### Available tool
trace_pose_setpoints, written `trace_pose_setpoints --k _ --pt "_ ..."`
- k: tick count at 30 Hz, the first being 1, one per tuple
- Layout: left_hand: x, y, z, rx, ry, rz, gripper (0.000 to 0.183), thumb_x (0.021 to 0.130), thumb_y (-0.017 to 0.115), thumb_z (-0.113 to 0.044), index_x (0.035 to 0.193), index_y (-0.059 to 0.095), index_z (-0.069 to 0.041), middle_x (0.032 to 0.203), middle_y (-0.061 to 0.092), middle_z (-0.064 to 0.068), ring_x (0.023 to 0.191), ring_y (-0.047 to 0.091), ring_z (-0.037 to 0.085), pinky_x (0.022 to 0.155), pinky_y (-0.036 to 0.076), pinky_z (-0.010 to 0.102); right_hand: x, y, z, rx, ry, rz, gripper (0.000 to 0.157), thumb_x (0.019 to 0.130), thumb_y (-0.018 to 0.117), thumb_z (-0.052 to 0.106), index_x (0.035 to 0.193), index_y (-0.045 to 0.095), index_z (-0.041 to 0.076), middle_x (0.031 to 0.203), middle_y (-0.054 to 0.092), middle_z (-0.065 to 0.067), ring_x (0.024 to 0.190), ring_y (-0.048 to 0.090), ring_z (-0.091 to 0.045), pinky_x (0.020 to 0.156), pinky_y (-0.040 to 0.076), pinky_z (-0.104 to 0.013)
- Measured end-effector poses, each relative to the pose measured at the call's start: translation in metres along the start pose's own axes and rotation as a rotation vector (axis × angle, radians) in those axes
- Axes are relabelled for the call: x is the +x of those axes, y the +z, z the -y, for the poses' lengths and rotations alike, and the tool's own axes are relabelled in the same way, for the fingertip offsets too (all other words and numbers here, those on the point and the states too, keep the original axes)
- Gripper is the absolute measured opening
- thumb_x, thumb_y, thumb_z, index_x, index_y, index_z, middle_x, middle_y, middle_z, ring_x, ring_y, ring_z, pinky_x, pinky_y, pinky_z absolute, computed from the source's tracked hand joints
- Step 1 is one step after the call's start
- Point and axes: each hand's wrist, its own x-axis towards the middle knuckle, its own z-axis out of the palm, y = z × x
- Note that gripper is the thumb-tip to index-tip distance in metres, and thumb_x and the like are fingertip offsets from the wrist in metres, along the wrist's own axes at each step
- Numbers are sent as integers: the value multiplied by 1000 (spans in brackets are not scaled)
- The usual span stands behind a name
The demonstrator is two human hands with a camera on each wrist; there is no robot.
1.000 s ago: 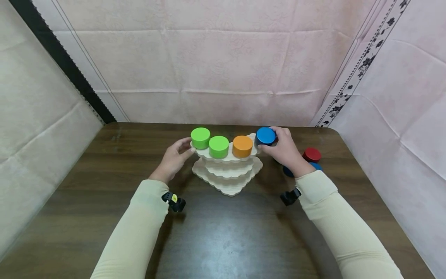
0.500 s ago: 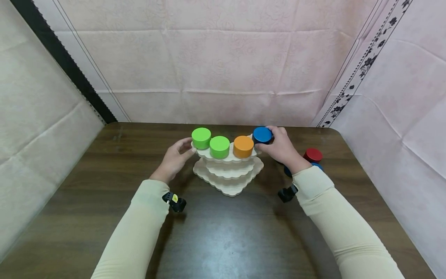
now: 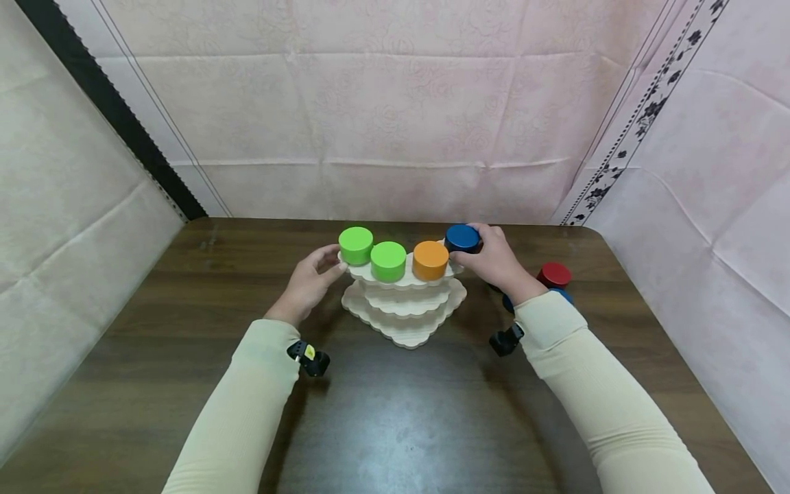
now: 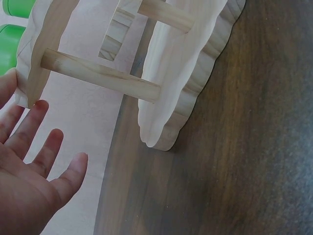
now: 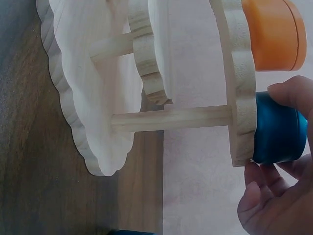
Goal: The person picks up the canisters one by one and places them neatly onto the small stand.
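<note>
A pale wooden tiered stand [image 3: 404, 329] with scalloped edges stands on the table. Two green round tins [image 3: 355, 245] and an orange tin [image 3: 430, 261] sit on its top tier. At the tier's left end, my left hand [image 3: 306, 281] holds the edge between thumb and fingers, its other fingers spread in the left wrist view. My right hand [image 3: 498, 261] grips a blue tin [image 5: 279, 128] by its sides. In the right wrist view this tin sits against the top tier's surface at the right end, beside the orange tin [image 5: 274, 34].
Right of the stand, a red tin [image 3: 554, 274] and blue tins [image 3: 561, 293] lie partly hidden behind my right wrist. The brown wooden table [image 3: 395, 425] ends at a pale cloth wall [image 3: 395, 137], with more cloth at both sides.
My right hand has moved a little to the left with the blue tin, bringing it closer to the orange tin. My left hand has stayed at the tier's left end.
</note>
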Motion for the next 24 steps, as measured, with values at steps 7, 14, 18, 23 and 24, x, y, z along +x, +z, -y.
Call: trace_pose_setpoints --k 7,14,18,23,24 --pt "0 0 0 5 0 -3 53 99 57 -23 146 39 -9 144 45 15 136 37 31 110 33 48 -2 -1 0 9 0 0 75 89 69 29 147 31 3 141 31 -24 119 40 -37 101 43 -49" --pt "0 0 -1 -6 9 2 53 99 57 -22 147 39 -8 145 44 15 137 37 31 110 33 49 -13 -8 -3 -10 -57 -59 79 88 69 36 149 29 6 143 31 -21 126 40 -36 102 41 -52" --pt "0 0 -1 -8 7 3 53 99 57 -22 147 39 -8 146 43 15 137 36 31 110 33 49 -19 -11 -8 -64 -115 -102 79 88 70 38 150 30 7 147 30 -19 129 36 -35 104 39 -54" --pt "-1 0 -1 -5 -3 2 53 99 56 -23 147 39 -9 146 43 15 137 36 32 110 33 50 -28 -13 -17 -125 -153 -136 81 86 71 40 150 31 9 152 25 -17 135 31 -35 106 35 -57" --pt "-1 0 -1 -4 -4 3 53 99 56 -23 147 39 -9 146 43 15 137 36 32 110 33 50 -29 -14 -19 -138 -157 -141 82 86 71 41 150 31 9 152 25 -17 136 30 -35 107 34 -57"
